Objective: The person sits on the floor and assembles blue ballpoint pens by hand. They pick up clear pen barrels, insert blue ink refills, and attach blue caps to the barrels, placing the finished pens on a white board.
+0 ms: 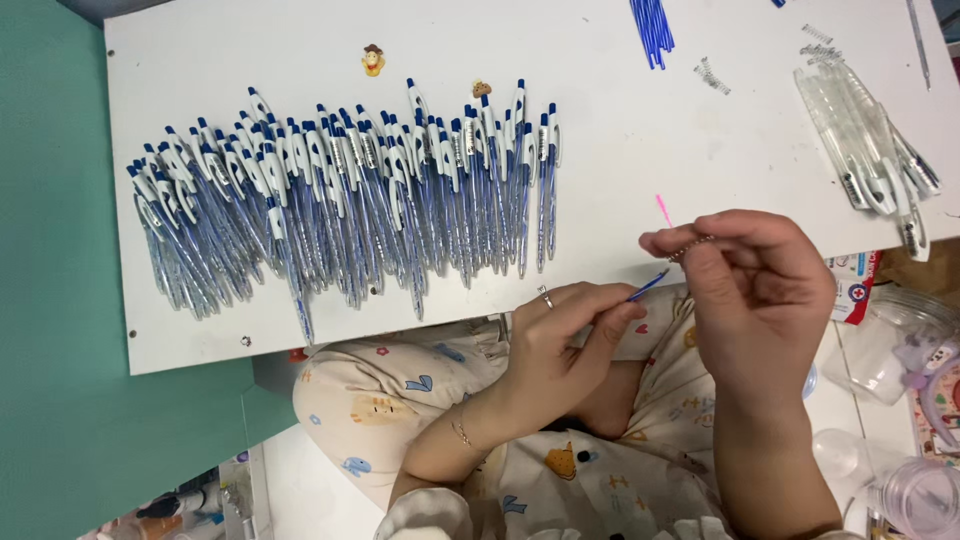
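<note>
My left hand (560, 340) pinches a thin blue pen refill (648, 286), its tip pointing up and to the right. My right hand (750, 290) holds a small metal spring (692, 247) between thumb and fingertips, just above the refill's tip. Both hands hover over my lap at the near edge of a white board (600, 140). A long row of several assembled blue-and-white pens (350, 200) lies on the board to the left of my hands.
Loose blue refills (652, 30), small springs (712, 76) and a pile of clear pen barrels (875, 150) lie at the board's far right. Two small figurines (373, 61) sit near its far edge. Clear plastic containers (905, 340) stand at the right.
</note>
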